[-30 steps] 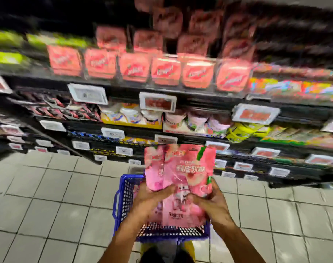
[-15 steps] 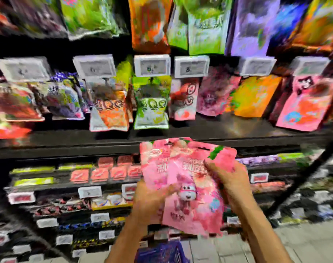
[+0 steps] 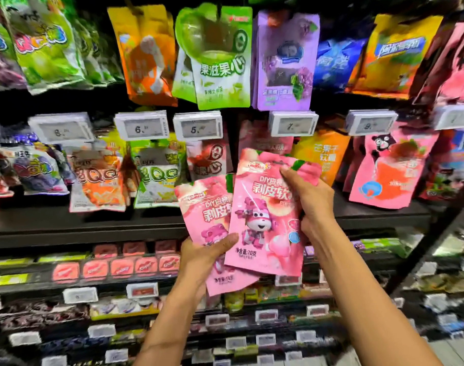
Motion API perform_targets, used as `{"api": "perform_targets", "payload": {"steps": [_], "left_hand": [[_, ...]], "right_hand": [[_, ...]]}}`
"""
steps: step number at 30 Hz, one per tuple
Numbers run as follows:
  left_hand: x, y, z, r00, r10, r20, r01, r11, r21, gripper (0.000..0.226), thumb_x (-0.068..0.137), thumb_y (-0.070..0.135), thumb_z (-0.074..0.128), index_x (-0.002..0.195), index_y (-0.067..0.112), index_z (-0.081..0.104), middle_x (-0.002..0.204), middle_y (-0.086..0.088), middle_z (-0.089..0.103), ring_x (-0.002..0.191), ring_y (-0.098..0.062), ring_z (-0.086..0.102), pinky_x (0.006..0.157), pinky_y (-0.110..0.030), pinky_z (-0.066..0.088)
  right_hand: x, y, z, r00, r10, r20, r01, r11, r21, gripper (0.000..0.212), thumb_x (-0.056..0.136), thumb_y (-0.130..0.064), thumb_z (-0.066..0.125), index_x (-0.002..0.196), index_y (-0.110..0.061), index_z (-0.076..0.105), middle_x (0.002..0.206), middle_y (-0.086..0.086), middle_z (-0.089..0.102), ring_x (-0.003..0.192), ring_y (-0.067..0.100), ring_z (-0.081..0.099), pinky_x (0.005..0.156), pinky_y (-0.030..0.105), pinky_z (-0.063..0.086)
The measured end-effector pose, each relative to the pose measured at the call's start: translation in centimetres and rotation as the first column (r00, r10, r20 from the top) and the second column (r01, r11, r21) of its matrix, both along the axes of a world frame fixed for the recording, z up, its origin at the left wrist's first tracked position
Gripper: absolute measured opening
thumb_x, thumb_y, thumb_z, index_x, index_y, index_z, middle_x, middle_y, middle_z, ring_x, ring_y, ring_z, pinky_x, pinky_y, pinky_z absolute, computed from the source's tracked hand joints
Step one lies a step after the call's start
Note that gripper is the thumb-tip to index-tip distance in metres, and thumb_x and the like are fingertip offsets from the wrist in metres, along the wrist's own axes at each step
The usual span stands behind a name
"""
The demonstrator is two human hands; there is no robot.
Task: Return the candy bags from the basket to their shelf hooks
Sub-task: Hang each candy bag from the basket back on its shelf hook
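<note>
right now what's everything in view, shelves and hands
front candy bag: one, pink, held before the middle shelf
rear candy bag: one, pink, partly behind the front one, lower left
upper hanging bags: several, green, orange, purple, blue, yellow, top row
lower hanging bags: several, orange, green, pink, purple, under the tags
price tags: at least six, white, between the two hanging rows
small packs: one row, red, shelf below
left hand: grips the rear candy bag low down
right hand: grips the front candy bag's right edge
</note>
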State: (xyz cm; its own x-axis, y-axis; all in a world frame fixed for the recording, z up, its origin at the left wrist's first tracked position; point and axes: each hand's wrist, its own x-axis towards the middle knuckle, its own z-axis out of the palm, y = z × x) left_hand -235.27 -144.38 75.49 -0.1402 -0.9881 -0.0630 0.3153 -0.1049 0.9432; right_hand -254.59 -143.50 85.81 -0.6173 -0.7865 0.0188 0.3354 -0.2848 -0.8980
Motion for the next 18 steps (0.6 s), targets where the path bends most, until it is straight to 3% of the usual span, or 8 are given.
{"api": "perform_targets", "payload": {"steps": [2, 6, 9, 12, 18], "left_hand": [[-2.0, -0.8, 0.1, 0.999, 0.033, 0.028, -0.034, 0.999, 0.006, 0.05, 0.036, 0.036, 0.097, 0.079, 0.018, 0.079, 0.082, -0.013, 0.076, 0.076, -0.034, 0.068, 0.075, -0.067, 0.051], [-5.1, -2.4, 0.5, 0.995, 0.099, 0.015, -0.099, 0.995, 0.01, 0.063, 0.03, 0.039, 0.098, 0.086, 0.017, 0.078, 0.086, -0.012, 0.077, 0.079, -0.031, 0.072, 0.076, -0.061, 0.057], [-6.5, -3.4, 0.7, 0.993, 0.118, 0.004, -0.118, 0.993, 0.008, 0.06, 0.033, 0.034, 0.097, 0.088, 0.018, 0.078, 0.09, -0.011, 0.077, 0.083, -0.03, 0.074, 0.079, -0.054, 0.058], [-7.5, -4.0, 1.3, 0.983, 0.181, -0.023, -0.181, 0.984, 0.006, 0.055, 0.03, 0.036, 0.097, 0.081, 0.026, 0.079, 0.085, -0.006, 0.078, 0.077, -0.025, 0.075, 0.067, -0.041, 0.06], [-8.0, -5.7, 2.2, 0.978, 0.203, -0.053, -0.205, 0.978, -0.034, 0.037, 0.043, 0.025, 0.093, 0.078, 0.025, 0.079, 0.083, -0.005, 0.078, 0.074, -0.022, 0.075, 0.059, -0.031, 0.058]], "right_hand": [[-1.9, -1.5, 0.3, 0.999, 0.036, -0.019, -0.035, 0.999, 0.031, 0.021, 0.067, -0.011, 0.087, 0.083, -0.008, 0.074, 0.071, 0.006, 0.076, 0.06, 0.015, 0.071, 0.052, 0.025, 0.054], [-4.6, -4.2, 0.8, 0.997, 0.066, -0.026, -0.065, 0.997, 0.039, 0.028, 0.06, -0.018, 0.092, 0.081, -0.009, 0.075, 0.079, 0.009, 0.077, 0.071, 0.022, 0.074, 0.059, 0.034, 0.059], [-5.8, -5.8, 1.5, 0.997, 0.059, -0.042, -0.056, 0.997, 0.059, 0.028, 0.057, -0.02, 0.093, 0.072, -0.013, 0.071, 0.071, 0.004, 0.076, 0.065, 0.018, 0.073, 0.057, 0.033, 0.06], [-6.4, -7.4, 1.8, 0.998, 0.048, -0.035, -0.046, 0.998, 0.047, 0.022, 0.063, -0.01, 0.087, 0.069, -0.014, 0.066, 0.061, 0.001, 0.072, 0.052, 0.013, 0.067, 0.051, 0.028, 0.055], [-6.8, -9.7, 2.6, 0.996, 0.066, -0.056, -0.065, 0.998, 0.023, 0.018, 0.07, 0.001, 0.079, 0.068, -0.012, 0.068, 0.066, 0.0, 0.072, 0.061, 0.017, 0.068, 0.061, 0.034, 0.06]]}}
